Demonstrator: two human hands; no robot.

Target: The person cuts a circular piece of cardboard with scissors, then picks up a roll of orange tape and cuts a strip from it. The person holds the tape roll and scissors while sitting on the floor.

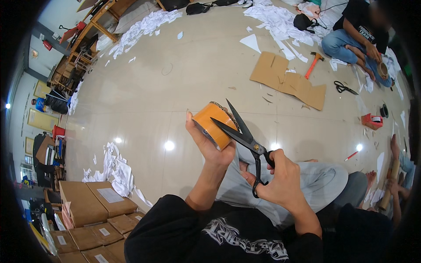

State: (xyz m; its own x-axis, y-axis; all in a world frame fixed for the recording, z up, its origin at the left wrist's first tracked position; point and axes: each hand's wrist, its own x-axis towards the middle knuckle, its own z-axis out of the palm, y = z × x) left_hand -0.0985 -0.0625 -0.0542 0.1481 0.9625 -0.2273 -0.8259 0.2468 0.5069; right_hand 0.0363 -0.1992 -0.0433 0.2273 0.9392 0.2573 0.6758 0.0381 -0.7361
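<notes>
My left hand (pixel 212 149) grips a short orange cylinder (pixel 215 123) from below, with the thumb along its left side. The cylinder has a glossy, tape-like surface and a corrugated cardboard edge along its upper right. A pair of black tailor's scissors (pixel 257 148) is in my right hand (pixel 281 179), with fingers through the handle loops. Its blades are spread apart. One blade lies across the front of the orange cylinder, and the other passes by its right edge. Whether the blades touch the cylinder, I cannot tell.
Cut cardboard (pixel 286 79), a hammer (pixel 314 65), more scissors (pixel 345 87), a red tape dispenser (pixel 372 121) and a red pencil (pixel 351 156) lie on the tiled floor. One person (pixel 357 39) holds a round cardboard piece; another's hands touch a cardboard tube (pixel 388 194). Boxes (pixel 84 203) stand lower left.
</notes>
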